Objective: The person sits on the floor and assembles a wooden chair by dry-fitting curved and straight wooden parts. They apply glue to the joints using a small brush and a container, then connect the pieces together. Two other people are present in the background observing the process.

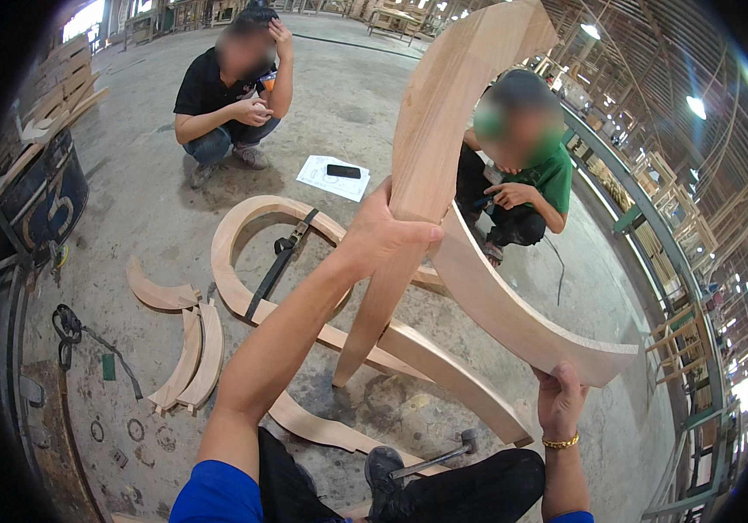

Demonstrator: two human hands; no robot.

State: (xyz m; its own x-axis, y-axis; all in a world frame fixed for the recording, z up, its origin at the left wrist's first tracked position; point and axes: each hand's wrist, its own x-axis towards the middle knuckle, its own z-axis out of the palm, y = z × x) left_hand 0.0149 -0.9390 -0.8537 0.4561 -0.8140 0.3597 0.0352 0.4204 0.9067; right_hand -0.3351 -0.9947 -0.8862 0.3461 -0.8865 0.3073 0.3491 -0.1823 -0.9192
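My left hand point(382, 231) is wrapped round the middle of a tall curved wooden furniture leg point(430, 131), which stands tilted in front of me. A curved wooden rail point(522, 314) meets the leg near that hand and arcs down to the right. Under its far right end, my right hand point(561, 397) grips the rail, thumb on the near side. Lower down, a second curved rail point(456, 375) reaches from the leg toward my knee. Whether these joints are fully closed cannot be made out. A hammer point(435, 458) lies by my shoe.
Behind the leg lies a rounded wooden frame point(234, 253) with a black ratchet strap point(282, 261). Loose curved pieces point(186, 349) and another strap point(73, 327) are at left. Two people squat opposite, near paper sheets point(317, 179) with a phone point(343, 172). A dark drum point(51, 196) stands far left.
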